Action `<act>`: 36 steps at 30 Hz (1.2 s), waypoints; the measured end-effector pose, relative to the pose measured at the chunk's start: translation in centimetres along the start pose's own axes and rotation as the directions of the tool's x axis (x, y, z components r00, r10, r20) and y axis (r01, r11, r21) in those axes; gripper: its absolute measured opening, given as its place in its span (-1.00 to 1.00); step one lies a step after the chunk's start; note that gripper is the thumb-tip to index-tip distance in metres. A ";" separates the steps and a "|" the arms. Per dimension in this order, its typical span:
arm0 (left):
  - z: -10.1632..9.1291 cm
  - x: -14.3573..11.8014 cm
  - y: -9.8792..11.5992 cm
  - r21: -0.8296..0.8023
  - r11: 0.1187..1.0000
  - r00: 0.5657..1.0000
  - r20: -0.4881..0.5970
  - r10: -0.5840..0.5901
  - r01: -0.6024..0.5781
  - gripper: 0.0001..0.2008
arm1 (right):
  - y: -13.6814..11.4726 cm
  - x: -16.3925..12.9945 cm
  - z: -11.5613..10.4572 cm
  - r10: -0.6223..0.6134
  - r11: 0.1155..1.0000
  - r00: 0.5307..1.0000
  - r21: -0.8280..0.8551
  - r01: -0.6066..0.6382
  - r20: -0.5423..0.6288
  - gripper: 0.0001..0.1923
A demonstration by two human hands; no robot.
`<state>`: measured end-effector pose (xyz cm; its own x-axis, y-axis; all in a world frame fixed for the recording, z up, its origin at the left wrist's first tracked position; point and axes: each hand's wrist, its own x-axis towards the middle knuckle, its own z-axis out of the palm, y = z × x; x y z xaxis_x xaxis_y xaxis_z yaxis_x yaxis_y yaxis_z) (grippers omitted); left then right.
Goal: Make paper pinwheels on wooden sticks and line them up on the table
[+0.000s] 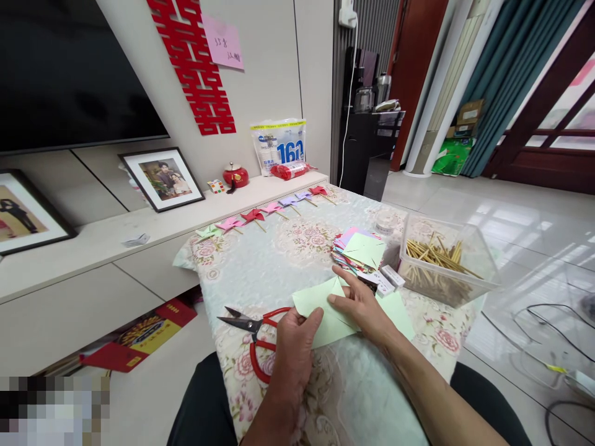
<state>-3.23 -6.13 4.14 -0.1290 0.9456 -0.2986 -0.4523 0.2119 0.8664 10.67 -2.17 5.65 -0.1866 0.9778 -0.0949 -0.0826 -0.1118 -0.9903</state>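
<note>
A pale green square of paper (331, 328) with a slit near its top corner is held between my two hands above the table. My left hand (297, 337) pinches its left side between thumb and fingers. My right hand (360, 306) grips the right side, thumb on top and index finger stretched out past the edge. Scissors with red handles (253, 325) lie with blades apart, partly behind my left hand. Another pale green sheet (396, 313) lies on the cloth beneath my right wrist. Beyond it sits a stack of coloured paper squares (360, 248), a green slit one on top.
A clear plastic box (465, 279) of thin wooden sticks (437, 254) stands at the right, small white boxes (390, 280) beside it. Several paper pinwheels (253, 215) line the far edge of the flowered tablecloth (307, 235). Cables (534, 334) lie on the floor.
</note>
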 end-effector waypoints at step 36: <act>0.8 -0.6 0.4 0.131 0.989 0.986 -0.140 0.090 -0.072 -0.63 | 0.1 0.0 0.1 -0.234 0.866 0.972 -0.446 0.226 0.038 -0.91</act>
<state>-2.61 -6.38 5.04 -0.2913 0.9170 -0.2726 -0.3226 0.1741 0.9304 10.62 -2.24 5.54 -0.1989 0.9695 0.1434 0.3226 0.2030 -0.9245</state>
